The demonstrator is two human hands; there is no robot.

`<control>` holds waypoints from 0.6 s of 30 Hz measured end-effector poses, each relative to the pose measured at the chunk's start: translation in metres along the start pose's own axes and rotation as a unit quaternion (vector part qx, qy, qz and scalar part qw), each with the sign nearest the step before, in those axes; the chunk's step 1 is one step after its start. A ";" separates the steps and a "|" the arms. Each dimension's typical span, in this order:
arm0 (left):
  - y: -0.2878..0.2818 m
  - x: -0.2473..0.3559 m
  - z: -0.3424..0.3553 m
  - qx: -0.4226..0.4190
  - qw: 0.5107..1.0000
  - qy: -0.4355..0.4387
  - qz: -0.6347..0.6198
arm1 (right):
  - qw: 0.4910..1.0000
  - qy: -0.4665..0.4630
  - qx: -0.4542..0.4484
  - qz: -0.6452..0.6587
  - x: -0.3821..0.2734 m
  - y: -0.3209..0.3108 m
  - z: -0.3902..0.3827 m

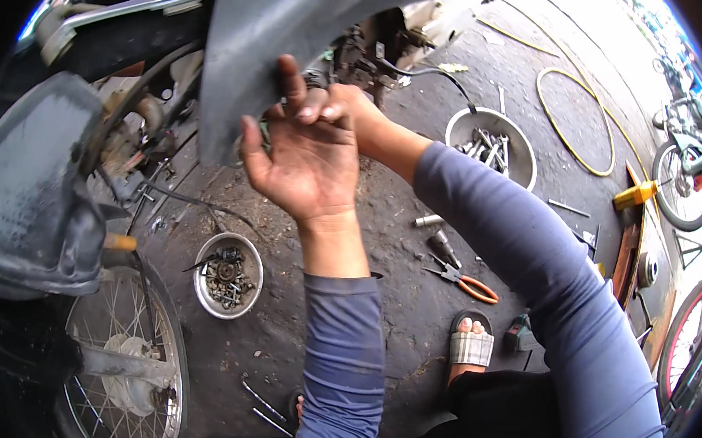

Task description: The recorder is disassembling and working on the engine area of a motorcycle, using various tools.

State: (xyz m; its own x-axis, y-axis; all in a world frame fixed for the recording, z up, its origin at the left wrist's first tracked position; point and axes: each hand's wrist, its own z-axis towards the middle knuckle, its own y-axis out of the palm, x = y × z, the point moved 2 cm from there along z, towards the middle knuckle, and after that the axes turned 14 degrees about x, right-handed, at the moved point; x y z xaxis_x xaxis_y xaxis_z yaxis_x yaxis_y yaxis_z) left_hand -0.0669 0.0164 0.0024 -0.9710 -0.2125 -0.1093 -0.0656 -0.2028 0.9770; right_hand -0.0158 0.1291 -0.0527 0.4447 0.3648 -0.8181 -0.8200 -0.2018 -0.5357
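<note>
My left hand [307, 169] is raised with its soiled palm toward me, below the edge of a grey plastic motorcycle panel [273, 37]. Its thumb and one finger stand apart, and no object shows in the palm. Against its fingers, my right hand [353, 111] reaches in from the right with bent fingers. The two hands overlap, so what the right fingers close on is hidden. Just above them is a dark mechanical part [317, 78], mostly covered by the panel and the fingers.
A spoked wheel [126, 373] and dark fender [31, 184] stand at left. On the ground lie a metal bowl of bolts [202, 298], a bowl of wrenches [530, 166], orange-handled pliers [465, 280], a socket tool [442, 247] and a yellow hose [542, 104]. A yellow bottle [634, 194] is at right.
</note>
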 end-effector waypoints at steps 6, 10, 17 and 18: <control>0.004 -0.033 0.002 0.027 0.998 -0.031 0.040 | 0.987 -0.006 0.030 -0.156 -0.032 -0.062 -0.032; 0.003 -0.034 -0.001 0.046 0.998 0.014 0.027 | 0.991 -0.017 0.076 -0.104 -0.027 -0.055 -0.039; 0.007 -0.042 0.000 0.046 0.998 0.035 -0.016 | 0.991 -0.040 0.115 -0.052 -0.021 -0.046 -0.047; 0.010 -0.045 0.001 0.045 0.998 0.038 -0.012 | 0.992 -0.043 0.112 -0.048 -0.020 -0.046 -0.046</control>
State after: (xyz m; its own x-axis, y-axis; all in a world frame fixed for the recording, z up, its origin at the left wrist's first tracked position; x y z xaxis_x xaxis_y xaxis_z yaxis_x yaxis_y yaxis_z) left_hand -0.0241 0.0244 0.0173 -0.9485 -0.2820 -0.1440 -0.1132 -0.1229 0.9859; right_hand 0.0302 0.0890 -0.0212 0.5008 0.4500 -0.7393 -0.8388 0.0418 -0.5428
